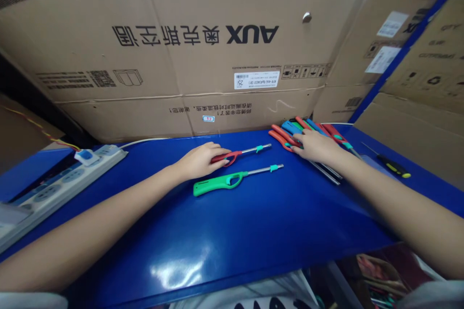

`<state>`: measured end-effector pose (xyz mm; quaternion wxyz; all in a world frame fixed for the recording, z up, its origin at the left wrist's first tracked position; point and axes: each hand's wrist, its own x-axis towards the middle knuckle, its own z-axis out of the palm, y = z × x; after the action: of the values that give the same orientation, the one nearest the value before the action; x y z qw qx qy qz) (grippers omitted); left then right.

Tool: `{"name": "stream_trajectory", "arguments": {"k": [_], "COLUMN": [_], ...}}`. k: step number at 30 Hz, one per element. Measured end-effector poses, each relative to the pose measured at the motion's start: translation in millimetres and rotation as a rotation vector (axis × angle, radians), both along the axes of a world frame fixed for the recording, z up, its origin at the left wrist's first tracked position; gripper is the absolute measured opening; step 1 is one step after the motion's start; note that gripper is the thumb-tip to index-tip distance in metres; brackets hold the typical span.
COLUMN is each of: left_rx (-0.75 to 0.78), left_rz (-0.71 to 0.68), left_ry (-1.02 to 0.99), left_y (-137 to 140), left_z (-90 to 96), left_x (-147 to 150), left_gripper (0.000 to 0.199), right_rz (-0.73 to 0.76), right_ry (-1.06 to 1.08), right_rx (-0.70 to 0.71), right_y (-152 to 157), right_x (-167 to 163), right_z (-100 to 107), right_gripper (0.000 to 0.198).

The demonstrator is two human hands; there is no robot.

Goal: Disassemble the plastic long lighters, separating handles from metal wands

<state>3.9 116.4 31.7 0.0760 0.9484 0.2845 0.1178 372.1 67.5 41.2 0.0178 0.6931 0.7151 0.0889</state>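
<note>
My left hand (pixel 203 160) is closed around the handle of a red long-nosed lighter (pixel 237 155), whose metal tube with a teal piece near its tip points right. Just in front of it lies a green long-nosed lighter (pixel 221 183) on the blue table, pointing the same way. On the right, my right hand (pixel 314 146) is over a pile of lighters with red, orange, blue and green handles. Its thumb and fingers close about a red lighter (pixel 284 133) at the pile's left side. An orange lighter (pixel 278 139) lies beside it. My palm hides part of the pile.
Upright cardboard (pixel 203 72) stands behind the blue table (pixel 174 231). A white power strip (pixel 65 183) with a plug lies at left. To the right is a black and yellow screwdriver (pixel 393 166). Below the front edge, a box (pixel 380 270) holds assorted items.
</note>
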Motion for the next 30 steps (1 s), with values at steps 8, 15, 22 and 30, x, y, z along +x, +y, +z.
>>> {"name": "stream_trajectory", "arguments": {"k": [8, 15, 22, 30], "left_rx": [0.136, 0.118, 0.069, 0.207], "left_rz": [0.021, 0.029, -0.023, 0.098], "left_ry": [0.088, 0.049, 0.003, -0.09], "left_y": [-56, -42, 25, -4], "left_z": [-3.1, -28.0, -21.9, -7.4], "left_x": [5, 1, -6, 5], "left_gripper": [0.067, 0.051, 0.049, 0.071], "right_rz": [-0.063, -0.042, -0.044, 0.064], "right_ry": [-0.08, -0.035, 0.097, 0.143], "right_rx": [-0.052, -0.034, 0.041, 0.108], "right_y": [-23, -26, -16, -27], "right_x": [-18, -20, -16, -20], "right_z": [-12, -19, -29, 1], "right_gripper": [0.046, 0.036, 0.032, 0.016]}}
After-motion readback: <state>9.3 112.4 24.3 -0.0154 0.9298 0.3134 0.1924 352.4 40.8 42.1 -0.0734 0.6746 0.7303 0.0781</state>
